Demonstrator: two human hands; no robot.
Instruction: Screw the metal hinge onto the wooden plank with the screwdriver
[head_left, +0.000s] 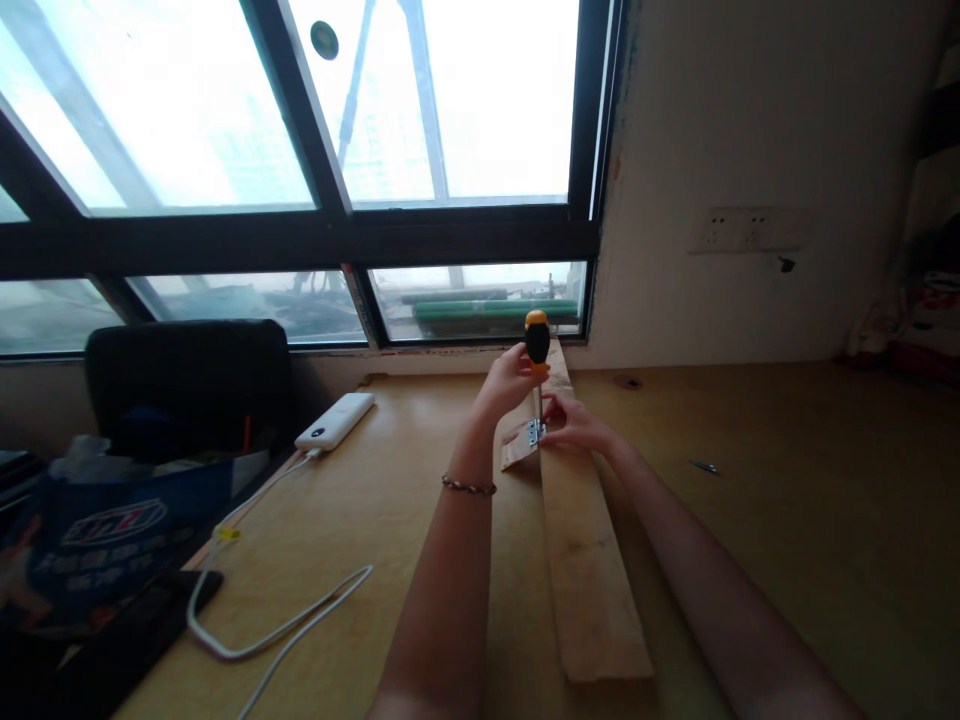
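Behind the work surface: large window (465, 232) with dark frame. In front of it: broad yellowish-brown wooden table (787, 600). Beside the table, on the left: black chair (187, 375) and, nearer, blue printed bag (112, 525). On the tabletop: long, flat, pale wooden board (592, 570), extending from the near area toward the window. On the wall, right of the window: white socket panel (754, 230).

Left hand (512, 378): closed around the yellow-and-black handle of a screwdriver (537, 342), held upright with shaft down at the hinge. Right hand (576, 424): fingers at the hinge, beside the shaft; exact grip not discernible. On the left: white rectangular power bank (335, 422) with white cable (225, 654) attached. Against the board's left side: short wooden piece (517, 450), tilted. Across both: silvery metal hinge (534, 433). Well right of the board: small metallic object (703, 466).
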